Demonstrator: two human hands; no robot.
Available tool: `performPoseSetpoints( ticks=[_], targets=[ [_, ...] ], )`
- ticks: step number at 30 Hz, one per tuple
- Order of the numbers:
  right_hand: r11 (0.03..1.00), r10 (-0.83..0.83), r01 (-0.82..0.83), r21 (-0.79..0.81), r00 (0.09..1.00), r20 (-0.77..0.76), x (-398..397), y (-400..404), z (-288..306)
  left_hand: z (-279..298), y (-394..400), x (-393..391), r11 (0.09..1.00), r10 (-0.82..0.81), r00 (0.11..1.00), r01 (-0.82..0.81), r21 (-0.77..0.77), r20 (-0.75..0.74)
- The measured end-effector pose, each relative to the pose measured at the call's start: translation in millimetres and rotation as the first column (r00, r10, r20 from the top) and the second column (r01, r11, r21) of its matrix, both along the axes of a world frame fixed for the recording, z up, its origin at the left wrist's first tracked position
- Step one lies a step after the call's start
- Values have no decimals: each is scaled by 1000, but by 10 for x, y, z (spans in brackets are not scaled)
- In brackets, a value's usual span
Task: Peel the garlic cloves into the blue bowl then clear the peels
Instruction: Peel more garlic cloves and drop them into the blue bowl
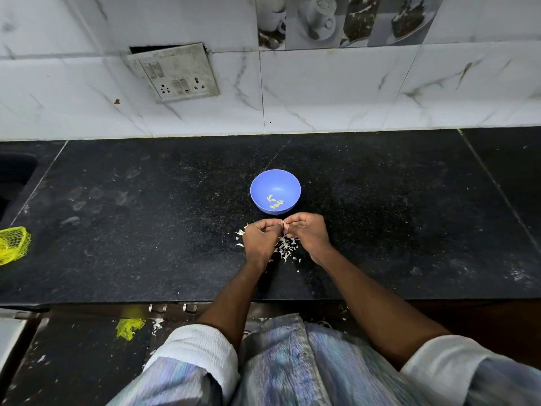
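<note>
Floor, nearest: scattered peel scraps and a torn bit of yellow netting [129, 328] lie below the counter edge, near the person's rolled sleeves.
Forearms: both reach forward over the near edge of the black counter [380, 230] and converge toward the middle, wrists raised slightly above the surface.
Peels: a loose heap of white peels [285, 249] sits on the counter directly under and between the hands, some flakes strewn to the left of it.
Left hand: the left hand [259, 237] has its fingers curled inward, fingertips meeting the other hand's at the centre.
Right hand: the right hand [307, 231] is likewise curled, thumb and forefinger pinching toward the same spot.
Garlic clove: a small pale garlic clove [283, 223] is just visible where the fingertips meet; both hands seem to pinch it, though it is mostly hidden.
Handling: the clove is likely light, firm and a bit slick once bared; its skin papery and brittle. Best held by the body with one hand while the other nips the skin at a tip and pulls.
Blue bowl: the blue bowl [265, 183] stands just beyond the hands, upright, with a few peeled cloves [274, 202] on its bottom.
Far left: a yellow mesh bag [13, 244] rests at the counter's left edge.
Wall: a switch plate [175, 73] is set in the marble tiles.
Stage: peeling appears under way; clearing not yet begun.
</note>
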State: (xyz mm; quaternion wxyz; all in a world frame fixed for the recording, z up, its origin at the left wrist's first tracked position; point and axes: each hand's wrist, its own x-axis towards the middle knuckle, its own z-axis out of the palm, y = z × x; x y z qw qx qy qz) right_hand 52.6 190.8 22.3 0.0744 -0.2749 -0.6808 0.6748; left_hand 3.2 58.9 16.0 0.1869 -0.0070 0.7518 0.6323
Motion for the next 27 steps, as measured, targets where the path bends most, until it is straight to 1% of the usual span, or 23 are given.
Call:
performPoseSetpoints(
  ticks=[4, 8, 10, 17, 22, 25, 27],
  targets=[
    [1000, -4, 4, 10, 1000, -3, -6, -18, 19, -20, 19, -18, 996, 8, 998, -14, -93, -57],
    [999, 12, -11, 41, 1000, -3, -27, -34, 18, 43, 9, -10, 977, -13, 986, -22, -212, -164],
    [999, 20, -19, 31, 1000, -22, -28, -47, 36, 60, 2, -6, 971, -25, 980, -24, -240, -199],
    [998, -7, 3, -58, 998, -60, -36, -61, 52, -3, -9, -9, 967, -64, 970, 2, -255, -234],
    [999, 4, -7, -48, 998, -62, -28, -60, 20, -17, -21, 0, 968, -73, 975, 18, -250, -211],
    [1000, 16, -17, -23, 999, -50, -23, -67, 27, -20, -25, 16, 966, -86, 971, 27, -257, -222],
    [999, -8, 7, -45, 999, -31, -26, -70, 27, -21, -25, 22, 970, -90, 973, 37, -239, -214]
  ],
)
